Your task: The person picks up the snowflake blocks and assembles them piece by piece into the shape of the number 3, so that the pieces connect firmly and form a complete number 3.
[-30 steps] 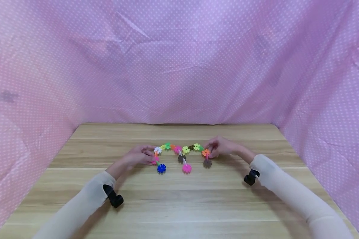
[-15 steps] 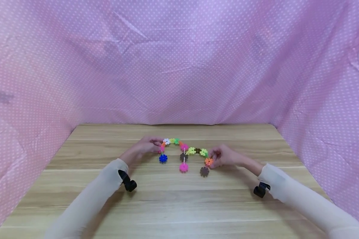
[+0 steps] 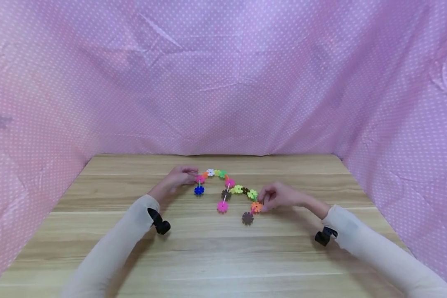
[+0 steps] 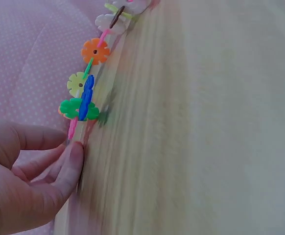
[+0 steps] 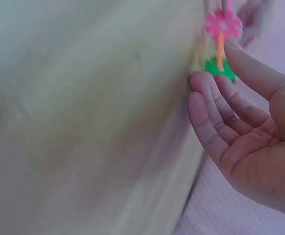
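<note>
A chain of flower-shaped plastic interlocking discs [image 3: 229, 182] lies in a wavy shape on the table, with three short legs toward me. My left hand [image 3: 179, 178] pinches the pink disc [image 3: 200, 179] at the left end. In the left wrist view, that pink disc [image 4: 72, 128] is edge-on at the thumb and fingertips, below a green disc. At the right end, my right hand [image 3: 281, 194] has its thumb and fingertips at the orange disc [image 3: 257, 207]. The right wrist view is blurred, but the orange disc [image 5: 220, 50] shows beside the thumb tip.
The wooden table [image 3: 223, 256] reaches back to a pink dotted cloth [image 3: 223, 82], which hangs behind and on both sides. Each wrist carries a small black camera, the left one [image 3: 160, 223] and the right one [image 3: 325, 236].
The chain's left end has moved away from me and to the right, with my left hand. The right end has come nearer with my right hand, and the chain now slants.
</note>
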A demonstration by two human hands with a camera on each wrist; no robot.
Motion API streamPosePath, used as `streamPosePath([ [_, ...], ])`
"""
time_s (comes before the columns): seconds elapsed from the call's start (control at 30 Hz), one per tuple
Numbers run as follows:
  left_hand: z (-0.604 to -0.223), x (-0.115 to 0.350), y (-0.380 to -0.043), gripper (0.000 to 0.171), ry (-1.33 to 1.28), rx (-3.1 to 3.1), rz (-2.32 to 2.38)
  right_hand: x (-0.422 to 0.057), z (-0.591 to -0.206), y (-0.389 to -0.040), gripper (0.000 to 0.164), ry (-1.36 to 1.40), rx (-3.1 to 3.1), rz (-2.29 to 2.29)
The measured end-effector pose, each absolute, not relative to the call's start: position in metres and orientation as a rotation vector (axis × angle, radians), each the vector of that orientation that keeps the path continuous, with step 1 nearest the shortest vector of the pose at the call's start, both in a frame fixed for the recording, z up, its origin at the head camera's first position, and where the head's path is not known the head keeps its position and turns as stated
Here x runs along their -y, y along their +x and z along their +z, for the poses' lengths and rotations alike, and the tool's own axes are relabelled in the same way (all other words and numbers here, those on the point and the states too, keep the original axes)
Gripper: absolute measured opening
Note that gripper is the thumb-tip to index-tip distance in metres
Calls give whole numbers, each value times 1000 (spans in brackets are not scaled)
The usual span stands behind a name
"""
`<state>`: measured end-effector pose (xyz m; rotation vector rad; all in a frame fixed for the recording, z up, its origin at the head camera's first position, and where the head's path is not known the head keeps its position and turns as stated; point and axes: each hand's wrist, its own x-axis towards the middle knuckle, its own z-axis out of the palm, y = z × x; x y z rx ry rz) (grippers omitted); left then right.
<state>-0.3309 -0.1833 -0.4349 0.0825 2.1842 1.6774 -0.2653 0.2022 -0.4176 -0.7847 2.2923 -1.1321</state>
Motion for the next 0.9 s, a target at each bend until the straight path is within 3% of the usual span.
streamPosePath([
  [0.47,-435,191,-284,48,64,-2147,1774,-201,-410,-308,57,-821,-2217,-1096],
  [0.9,-438,183,-283,45,-35,-2149,1734,-187,-419,-313,45,-780,-2215,-1019],
])
